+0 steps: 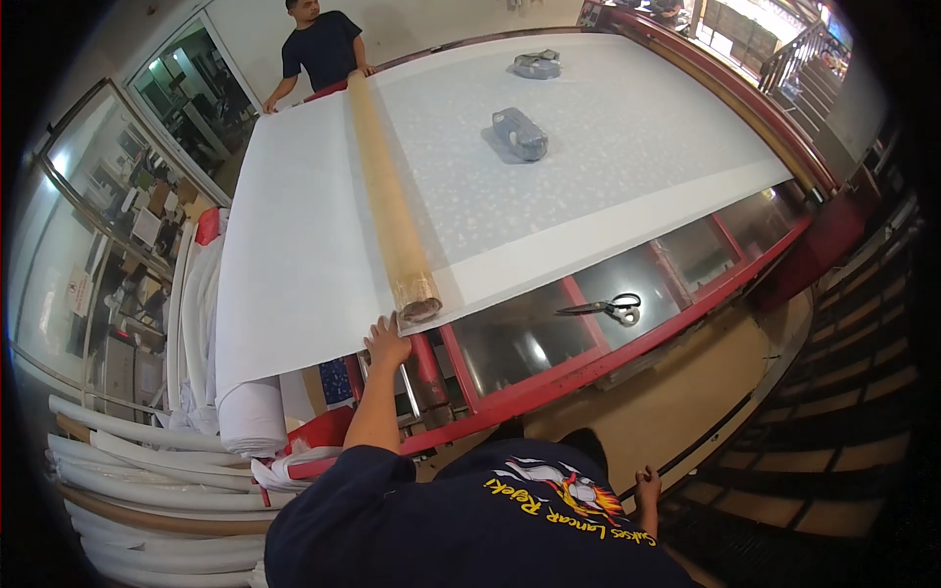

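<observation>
My left hand [387,343] lies on the near edge of a wide white fabric sheet [294,216], its fingers spread, right beside the end of a long roll. That roll [382,186] is a tan tube wrapped in clear film, lying across the sheet from near to far. To its right, the sheet lies over a faintly patterned surface [588,108]. Away from the table at my right side hangs my right hand [647,485], fingers loosely bent and apart, with nothing visible in it.
Two grey wrapped bundles [520,134] weigh on the sheet. Black-handled scissors [608,309] lie on the glass-panelled red table frame [549,377]. At the far left, another person [321,47] stands with hands at the sheet's edge. Fabric rolls [147,461] are stacked lower left.
</observation>
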### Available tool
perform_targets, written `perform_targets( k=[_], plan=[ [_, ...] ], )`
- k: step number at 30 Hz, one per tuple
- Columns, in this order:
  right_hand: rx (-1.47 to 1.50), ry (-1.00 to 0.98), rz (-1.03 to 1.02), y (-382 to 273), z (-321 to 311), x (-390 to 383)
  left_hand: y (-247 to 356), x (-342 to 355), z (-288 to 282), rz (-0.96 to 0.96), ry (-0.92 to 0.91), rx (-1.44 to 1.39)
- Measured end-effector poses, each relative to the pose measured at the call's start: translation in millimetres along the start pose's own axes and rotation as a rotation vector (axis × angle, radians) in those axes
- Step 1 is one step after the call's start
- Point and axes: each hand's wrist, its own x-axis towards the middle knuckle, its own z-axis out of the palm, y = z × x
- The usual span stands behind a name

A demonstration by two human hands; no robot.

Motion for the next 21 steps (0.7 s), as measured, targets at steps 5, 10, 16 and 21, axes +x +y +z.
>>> perform_targets(
  k=[5,10,16,21],
  plan=[
    [0.033,0.154,-0.268,-69,20,13,-28,-8,19,0.122,0.142,0.100],
    [-0.186,0.190,-0.445,-213,25,37,-89,9,-9,-0.072,0.291,0.360],
    [-0.318,0.236,-0.767,-319,23,72,-200,11,-26,-0.021,0.245,0.451],
    [-0.439,0.221,-0.852,-345,50,94,-295,23,-61,-0.251,0.364,0.710]
  ],
)
